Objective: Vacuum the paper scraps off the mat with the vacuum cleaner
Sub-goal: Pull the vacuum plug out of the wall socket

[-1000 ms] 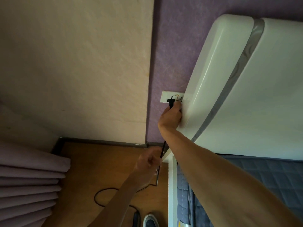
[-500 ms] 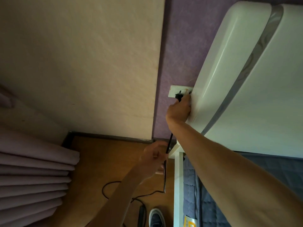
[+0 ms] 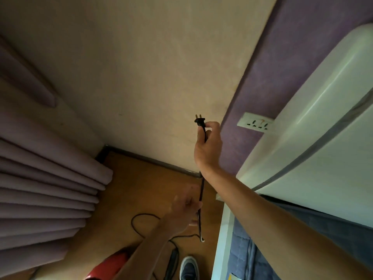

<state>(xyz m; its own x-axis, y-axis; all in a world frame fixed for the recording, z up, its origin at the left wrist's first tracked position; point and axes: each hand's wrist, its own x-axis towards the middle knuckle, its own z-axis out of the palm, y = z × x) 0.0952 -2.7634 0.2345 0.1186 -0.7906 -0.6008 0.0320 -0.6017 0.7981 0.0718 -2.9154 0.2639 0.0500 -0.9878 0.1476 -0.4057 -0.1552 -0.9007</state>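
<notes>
My right hand point(image 3: 207, 146) holds the black power plug point(image 3: 200, 120) up in the air, prongs pointing up, left of the white wall socket point(image 3: 255, 123). The plug is out of the socket. The black cord point(image 3: 201, 190) hangs down from it and passes through my left hand point(image 3: 186, 208), which grips it lower down. More cord loops on the wooden floor point(image 3: 145, 223). Part of the red vacuum cleaner point(image 3: 110, 266) shows at the bottom edge. No mat or paper scraps are in sight.
A white bed headboard point(image 3: 312, 138) and blue bedding point(image 3: 252, 259) fill the right side. Mauve curtains point(image 3: 46, 188) hang at the left. A beige wall meets a purple wall panel point(image 3: 262, 73). A shoe point(image 3: 188, 268) rests on the floor.
My right hand has pulled the plug out of the socket and moved it left and away from the wall. The view has swung left, bringing the vacuum cleaner into sight.
</notes>
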